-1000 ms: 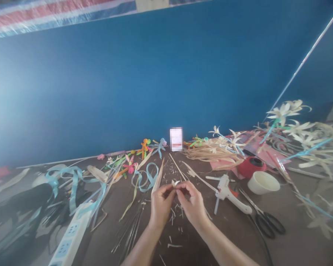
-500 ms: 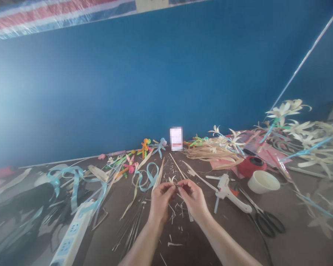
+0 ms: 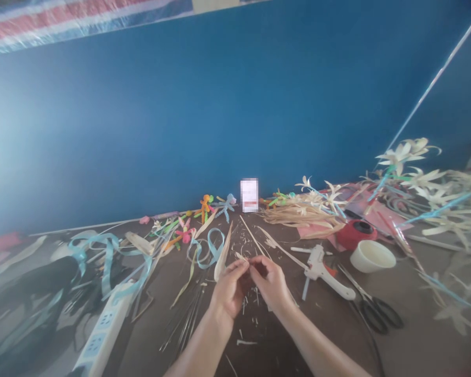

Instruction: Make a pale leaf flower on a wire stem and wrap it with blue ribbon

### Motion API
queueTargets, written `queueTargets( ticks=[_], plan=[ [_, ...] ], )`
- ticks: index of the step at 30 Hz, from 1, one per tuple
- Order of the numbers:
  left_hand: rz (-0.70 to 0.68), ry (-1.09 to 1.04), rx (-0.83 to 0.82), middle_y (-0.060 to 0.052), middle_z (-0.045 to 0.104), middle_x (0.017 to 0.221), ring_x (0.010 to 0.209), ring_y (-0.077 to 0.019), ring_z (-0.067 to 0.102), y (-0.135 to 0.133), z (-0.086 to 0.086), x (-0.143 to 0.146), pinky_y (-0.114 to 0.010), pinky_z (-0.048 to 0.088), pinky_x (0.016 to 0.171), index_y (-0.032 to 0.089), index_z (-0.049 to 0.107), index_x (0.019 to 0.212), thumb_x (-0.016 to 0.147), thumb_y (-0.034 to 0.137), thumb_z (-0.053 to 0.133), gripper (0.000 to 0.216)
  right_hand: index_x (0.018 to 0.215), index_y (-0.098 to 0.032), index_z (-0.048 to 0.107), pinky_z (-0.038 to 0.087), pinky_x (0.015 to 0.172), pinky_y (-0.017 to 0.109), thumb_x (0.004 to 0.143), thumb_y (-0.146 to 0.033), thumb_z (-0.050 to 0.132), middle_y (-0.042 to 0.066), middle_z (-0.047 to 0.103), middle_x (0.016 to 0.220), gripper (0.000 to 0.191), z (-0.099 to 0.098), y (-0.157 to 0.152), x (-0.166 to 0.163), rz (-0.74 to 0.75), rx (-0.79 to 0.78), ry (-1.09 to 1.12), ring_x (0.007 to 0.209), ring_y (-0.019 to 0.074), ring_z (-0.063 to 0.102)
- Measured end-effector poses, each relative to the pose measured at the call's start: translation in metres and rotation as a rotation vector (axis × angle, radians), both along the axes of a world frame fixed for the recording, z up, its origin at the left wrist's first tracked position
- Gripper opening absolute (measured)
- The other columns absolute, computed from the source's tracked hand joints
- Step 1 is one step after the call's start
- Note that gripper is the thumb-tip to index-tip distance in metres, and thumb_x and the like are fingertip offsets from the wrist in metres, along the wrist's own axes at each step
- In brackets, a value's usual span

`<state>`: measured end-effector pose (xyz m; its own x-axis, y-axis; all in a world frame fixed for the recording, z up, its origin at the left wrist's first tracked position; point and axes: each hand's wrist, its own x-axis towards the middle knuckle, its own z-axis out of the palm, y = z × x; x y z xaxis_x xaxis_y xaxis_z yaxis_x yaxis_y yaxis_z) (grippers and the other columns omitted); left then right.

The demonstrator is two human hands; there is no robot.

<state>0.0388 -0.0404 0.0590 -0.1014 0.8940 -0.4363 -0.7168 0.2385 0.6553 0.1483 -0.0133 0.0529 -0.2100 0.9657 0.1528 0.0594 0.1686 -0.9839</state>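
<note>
My left hand and my right hand meet above the middle of the dark table, fingertips pinched together. Between them is a small cream husk strip, its pale curled end poking out past the left fingertips. The rest of it is hidden by the fingers. Beyond the left hand lies a pointed dry husk leaf. Thin pale straws run away from the hands toward the wall. Small cream scraps litter the tabletop below and around the hands.
On the right are a white glue gun, black-handled scissors, a white cup, a red tape roll and cream husk flowers. Leftward lie blue ribbon, thin wires and a power strip. A blue wall stands behind.
My fingertips have drawn closer together around the small husk strip, and less of it shows. The right hand has shifted slightly left. Other things lie as before.
</note>
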Motion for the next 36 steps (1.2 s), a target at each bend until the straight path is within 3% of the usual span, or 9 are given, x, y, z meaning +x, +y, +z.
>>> queueTargets(
  ticks=[6, 13, 20, 27, 36],
  plan=[
    [-0.008, -0.043, -0.021, 0.001, 0.062, 0.068, 0.069, -0.0132, 0.062, -0.002, -0.001, 0.001, -0.024, 0.048, 0.066, 0.017, 0.060, 0.072, 0.061, 0.019, 0.072, 0.016, 0.077, -0.018, 0.063, 0.044, 0.061, 0.026, 0.075, -0.024, 0.053, 0.001, 0.062, 0.067, 0.012, 0.001, 0.000, 0.000, 0.016, -0.029, -0.016, 0.063, 0.0162, 0.057],
    [0.009, 0.023, 0.037, 0.001, 0.063, 0.066, 0.063, -0.0125, 0.061, -0.005, 0.011, 0.004, -0.025, 0.048, 0.064, 0.015, 0.060, 0.066, 0.058, 0.019, 0.074, 0.017, 0.067, -0.016, 0.057, 0.039, 0.049, 0.022, 0.070, -0.034, 0.061, -0.002, 0.055, 0.058, 0.018, -0.001, 0.002, -0.004, 0.075, -0.351, 0.279, 0.051, 0.0114, 0.049],
    [-0.065, 0.123, 0.068, -0.003, 0.066, 0.070, 0.063, -0.0144, 0.061, -0.008, 0.016, -0.004, -0.023, 0.047, 0.053, 0.014, 0.064, 0.078, 0.063, 0.017, 0.070, 0.017, 0.063, -0.017, 0.052, 0.029, 0.042, 0.018, 0.067, -0.034, 0.064, -0.005, 0.047, 0.052, 0.021, 0.008, 0.001, 0.001, 0.175, -0.546, 0.445, 0.043, 0.0065, 0.037],
    [-0.111, 0.265, 0.106, -0.003, 0.065, 0.070, 0.059, -0.0125, 0.059, -0.005, 0.020, -0.011, -0.018, 0.042, 0.042, 0.014, 0.066, 0.078, 0.065, 0.025, 0.070, 0.018, 0.062, -0.017, 0.051, 0.026, 0.041, 0.019, 0.062, -0.029, 0.067, -0.007, 0.043, 0.048, 0.020, 0.020, 0.002, 0.005, 0.217, -0.639, 0.522, 0.041, 0.0061, 0.035],
    [-0.161, 0.359, 0.211, -0.003, 0.062, 0.068, 0.054, -0.0105, 0.058, 0.001, 0.025, -0.012, -0.017, 0.037, 0.040, 0.012, 0.066, 0.068, 0.062, 0.025, 0.072, 0.015, 0.057, -0.017, 0.050, 0.027, 0.038, 0.018, 0.061, -0.022, 0.064, -0.007, 0.045, 0.045, 0.015, 0.031, 0.002, 0.006, 0.285, -0.687, 0.564, 0.038, 0.0050, 0.037]
  ],
)
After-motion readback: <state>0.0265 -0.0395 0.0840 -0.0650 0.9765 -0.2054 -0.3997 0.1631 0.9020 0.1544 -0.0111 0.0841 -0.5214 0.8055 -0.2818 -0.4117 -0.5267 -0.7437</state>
